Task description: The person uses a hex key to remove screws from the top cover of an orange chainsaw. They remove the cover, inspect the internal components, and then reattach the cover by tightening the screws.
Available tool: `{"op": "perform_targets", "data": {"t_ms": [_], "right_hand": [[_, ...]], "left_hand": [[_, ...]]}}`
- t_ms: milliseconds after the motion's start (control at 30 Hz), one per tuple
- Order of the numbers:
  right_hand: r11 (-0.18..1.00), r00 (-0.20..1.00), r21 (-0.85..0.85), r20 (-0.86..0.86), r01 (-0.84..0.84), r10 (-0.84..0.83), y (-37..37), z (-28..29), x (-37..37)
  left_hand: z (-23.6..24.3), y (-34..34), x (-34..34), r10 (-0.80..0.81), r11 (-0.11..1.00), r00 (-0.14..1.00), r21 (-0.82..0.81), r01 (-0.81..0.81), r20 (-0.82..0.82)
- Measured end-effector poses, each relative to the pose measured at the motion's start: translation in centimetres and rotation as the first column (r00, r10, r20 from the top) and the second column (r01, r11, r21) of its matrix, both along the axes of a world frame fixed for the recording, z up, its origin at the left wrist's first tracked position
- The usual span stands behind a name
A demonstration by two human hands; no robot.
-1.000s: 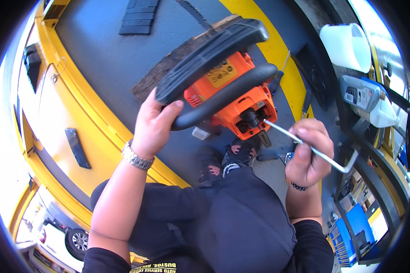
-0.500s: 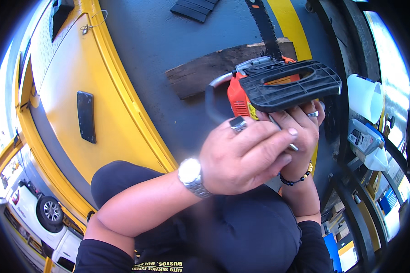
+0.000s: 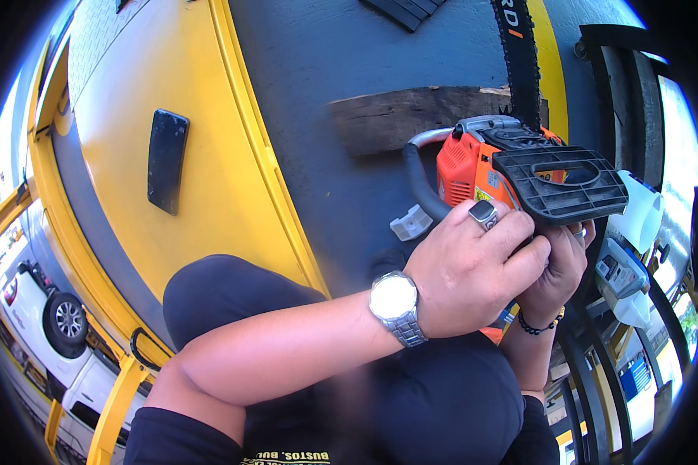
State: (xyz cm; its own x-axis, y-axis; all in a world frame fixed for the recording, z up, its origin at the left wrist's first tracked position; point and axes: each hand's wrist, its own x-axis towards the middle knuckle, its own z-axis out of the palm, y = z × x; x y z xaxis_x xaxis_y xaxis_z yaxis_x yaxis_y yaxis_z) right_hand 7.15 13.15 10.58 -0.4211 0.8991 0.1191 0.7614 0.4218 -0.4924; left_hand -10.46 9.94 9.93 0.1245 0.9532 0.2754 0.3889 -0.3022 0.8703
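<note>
An orange chainsaw point(image 3: 459, 172) lies in front of me, its bar point(image 3: 522, 66) pointing away past a wooden plank. The ribbed black plate point(image 3: 562, 190) at its rear faces up. My left hand point(image 3: 477, 263), with a ring and a watch, is closed by the saw's near side, its fingertips pressed together beside my right hand. What they pinch is hidden. Curled under the black plate, my right hand point(image 3: 557, 267) grips the rear of the chainsaw, its fingers partly covered. A small white plastic piece point(image 3: 411, 223) rests on the floor near the saw's front handle point(image 3: 419, 174).
The wooden plank point(image 3: 399, 120) lies on the grey floor behind the saw. At left, a yellow platform point(image 3: 225, 201) carries a black pad point(image 3: 167, 161). A black metal rack point(image 3: 636, 116), a white container point(image 3: 640, 209) and a blue-topped bottle point(image 3: 620, 271) stand at right.
The view has shifted, so the chainsaw and hands appear farther right. The thin metal rod seen between my hands before is now hidden. The white plastic piece has come into sight.
</note>
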Motion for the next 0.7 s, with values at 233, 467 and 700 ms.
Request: {"op": "perform_targets", "data": {"t_ms": [233, 467, 700], "right_hand": [[0.991, 0.991, 0.013, 0.026, 0.132, -0.132, 0.1, -0.2, -0.9], [0.979, 0.981, 0.114, 0.071, 0.171, -0.179, -0.2, -0.7, -1.5], [0.978, 0.99, 0.164, 0.046, 0.125, -0.134, 0.1, -0.6, -2.5]], "left_hand": [[-0.4, -1.1, 1.0, 0.069, 0.995, 0.996, -0.073, -0.065, 0.049], [-0.8, -2.2, 1.0, 0.041, 0.967, 0.999, -0.252, -0.035, 0.017], [-1.4, -1.4, -0.6, -0.035, 0.948, 0.995, -0.313, 0.064, 0.098]]}}
